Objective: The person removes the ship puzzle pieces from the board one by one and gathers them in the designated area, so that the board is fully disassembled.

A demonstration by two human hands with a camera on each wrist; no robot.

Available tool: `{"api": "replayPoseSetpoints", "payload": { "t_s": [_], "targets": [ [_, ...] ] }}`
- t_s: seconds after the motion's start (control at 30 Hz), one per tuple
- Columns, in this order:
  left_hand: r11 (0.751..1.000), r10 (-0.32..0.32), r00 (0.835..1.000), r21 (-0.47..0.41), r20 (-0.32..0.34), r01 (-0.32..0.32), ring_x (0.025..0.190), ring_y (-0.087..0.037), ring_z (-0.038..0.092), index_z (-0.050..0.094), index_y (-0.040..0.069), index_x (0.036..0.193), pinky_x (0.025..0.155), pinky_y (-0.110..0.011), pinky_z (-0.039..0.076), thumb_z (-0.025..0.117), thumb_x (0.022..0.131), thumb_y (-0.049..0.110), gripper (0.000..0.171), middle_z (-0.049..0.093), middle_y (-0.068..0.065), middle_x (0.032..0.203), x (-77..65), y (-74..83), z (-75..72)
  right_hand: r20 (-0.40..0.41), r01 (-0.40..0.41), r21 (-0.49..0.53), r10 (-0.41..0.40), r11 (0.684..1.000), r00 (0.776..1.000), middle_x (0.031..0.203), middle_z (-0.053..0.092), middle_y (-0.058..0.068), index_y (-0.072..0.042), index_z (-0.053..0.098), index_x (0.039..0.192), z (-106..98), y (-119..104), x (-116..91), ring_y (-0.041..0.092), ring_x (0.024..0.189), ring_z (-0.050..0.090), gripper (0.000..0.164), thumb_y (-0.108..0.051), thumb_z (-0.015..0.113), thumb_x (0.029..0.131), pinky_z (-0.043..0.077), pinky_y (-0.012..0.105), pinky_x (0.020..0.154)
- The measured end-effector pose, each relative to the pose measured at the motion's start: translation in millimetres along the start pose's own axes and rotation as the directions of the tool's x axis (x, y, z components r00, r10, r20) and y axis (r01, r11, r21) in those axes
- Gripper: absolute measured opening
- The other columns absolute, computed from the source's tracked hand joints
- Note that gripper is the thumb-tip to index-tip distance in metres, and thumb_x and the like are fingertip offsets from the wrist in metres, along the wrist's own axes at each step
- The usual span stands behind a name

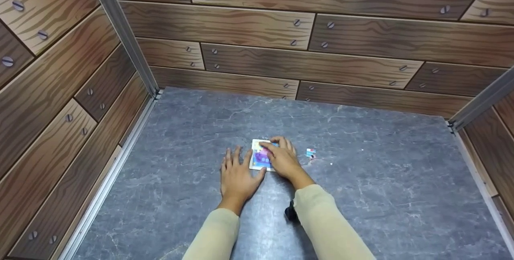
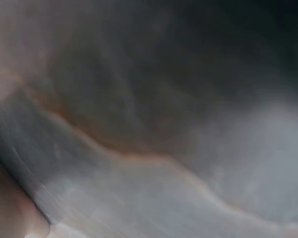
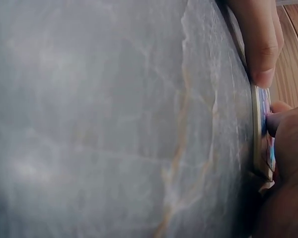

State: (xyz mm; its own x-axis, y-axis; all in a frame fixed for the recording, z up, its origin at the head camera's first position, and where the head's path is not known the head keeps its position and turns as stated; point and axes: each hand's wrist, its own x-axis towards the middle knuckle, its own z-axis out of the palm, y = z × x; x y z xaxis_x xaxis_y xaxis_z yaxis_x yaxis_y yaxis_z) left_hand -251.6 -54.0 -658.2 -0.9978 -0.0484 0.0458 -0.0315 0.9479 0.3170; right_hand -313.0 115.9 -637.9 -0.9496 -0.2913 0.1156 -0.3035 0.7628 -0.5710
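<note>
A small rectangular picture board (image 1: 260, 159) with a white border and bright purple, yellow and blue print lies flat on the grey surface; it resembles a jigsaw puzzle. My left hand (image 1: 237, 175) lies with spread fingers along its left side, the thumb at the near edge. My right hand (image 1: 284, 159) covers the board's right part, with digits on its printed face. In the right wrist view, a fingertip presses the thin board (image 3: 258, 129); whether a piece is under it is hidden. The left wrist view is blurred, with skin at its lower left corner.
To the right of the board lies a small colourful piece or pieces (image 1: 311, 153), with a tiny white speck (image 1: 331, 164) beyond. A black object (image 1: 290, 212) shows beside the right sleeve. Wood-patterned walls (image 1: 241, 23) bound the marbled grey surface (image 1: 393, 179).
</note>
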Motion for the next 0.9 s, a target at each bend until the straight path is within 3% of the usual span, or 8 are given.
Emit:
{"api": "replayPoseSetpoints", "payload": {
  "t_s": [0.33,0.57,0.8,0.9],
  "targets": [
    [1.0,-0.002,1.0,0.003,0.009,0.002,0.169,-0.043,0.02,0.046,0.034,0.165,0.136,-0.062,0.023,0.047,0.097,0.084,0.085,0.031,-0.01,0.179,0.1,0.6,-0.4,0.036,-0.039,0.007,0.039,0.999,0.999,0.148,0.054,0.011,-0.027,0.07,0.14,-2.5,0.7,1.7,0.038,0.146,0.045,0.034,-0.017,0.06,0.109,0.03,0.064,0.126],
    [1.0,-0.004,1.0,0.019,0.009,0.004,0.169,-0.043,0.02,0.045,0.035,0.165,0.136,-0.061,0.023,0.045,0.097,0.085,0.085,0.031,-0.01,0.179,0.3,-0.6,-0.5,0.004,-0.031,0.042,0.031,0.999,1.0,0.148,0.057,0.009,-0.029,0.072,0.14,0.5,2.3,1.3,0.038,0.147,0.045,0.035,-0.019,0.064,0.108,0.03,0.065,0.127],
    [1.0,-0.007,1.0,0.015,0.021,0.006,0.169,-0.043,0.019,0.044,0.034,0.166,0.136,-0.061,0.022,0.045,0.098,0.084,0.085,0.03,-0.01,0.18,0.3,0.2,-1.8,-0.022,-0.041,0.065,0.042,0.997,0.999,0.154,0.058,0.011,-0.022,0.058,0.157,0.6,2.5,1.6,0.041,0.15,0.044,0.055,-0.015,0.07,0.104,0.03,0.065,0.129],
    [1.0,-0.008,1.0,0.007,0.024,0.008,0.169,-0.043,0.019,0.045,0.033,0.166,0.136,-0.061,0.022,0.046,0.098,0.083,0.084,0.03,-0.011,0.179,0.4,0.6,-1.3,-0.035,-0.051,0.074,0.054,0.996,0.998,0.155,0.059,0.012,-0.018,0.056,0.157,0.6,3.1,1.5,0.041,0.15,0.045,0.058,-0.012,0.072,0.101,0.032,0.065,0.128]
  ]
}}
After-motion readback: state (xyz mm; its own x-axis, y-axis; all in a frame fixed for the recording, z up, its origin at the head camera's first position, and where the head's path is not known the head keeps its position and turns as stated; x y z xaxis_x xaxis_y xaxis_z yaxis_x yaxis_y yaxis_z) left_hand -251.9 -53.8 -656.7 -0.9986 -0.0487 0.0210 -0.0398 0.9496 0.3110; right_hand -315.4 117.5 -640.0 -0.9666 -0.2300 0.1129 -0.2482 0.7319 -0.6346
